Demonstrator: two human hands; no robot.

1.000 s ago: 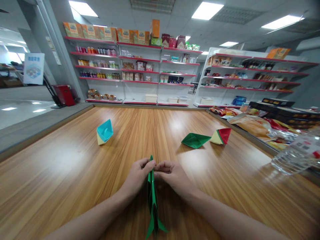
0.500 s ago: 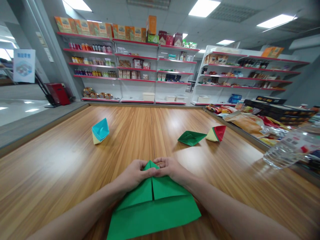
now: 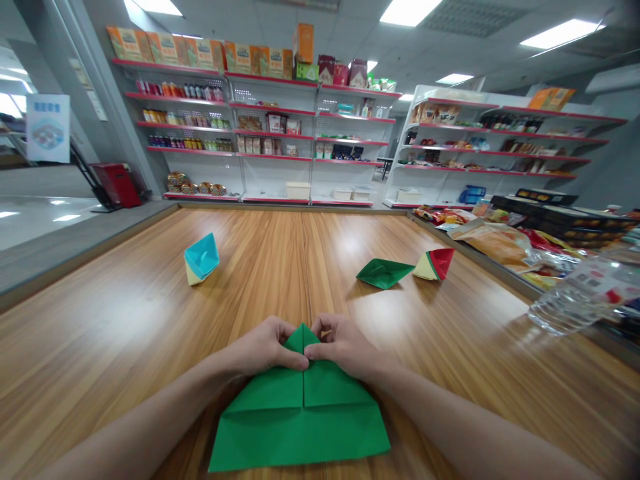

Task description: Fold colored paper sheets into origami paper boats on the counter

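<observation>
A green folded paper point(image 3: 300, 433) faces me, its pointed top turned away and a wide flap along its lower edge. My left hand point(image 3: 270, 347) pinches it at the upper left, thumb in front and fingers behind. On the other side my right hand point(image 3: 343, 347) grips the upper right edge the same way. Both thumbs nearly meet at the centre crease, just below the tip. Parts of the fingers are hidden behind the paper.
On the wooden table point(image 3: 260, 267) stand a blue paper boat point(image 3: 203, 257) at left, and a green paper boat point(image 3: 384, 273) beside a red and yellow one point(image 3: 434, 265) at right. A clear plastic bottle point(image 3: 575, 293) and snack packets point(image 3: 493, 241) line the right edge. Stocked shelves stand beyond.
The green paper, seen edge-on and narrow a second ago, has been flattened out into a wide shape facing me. Both thumbs have slid slightly lower on it.
</observation>
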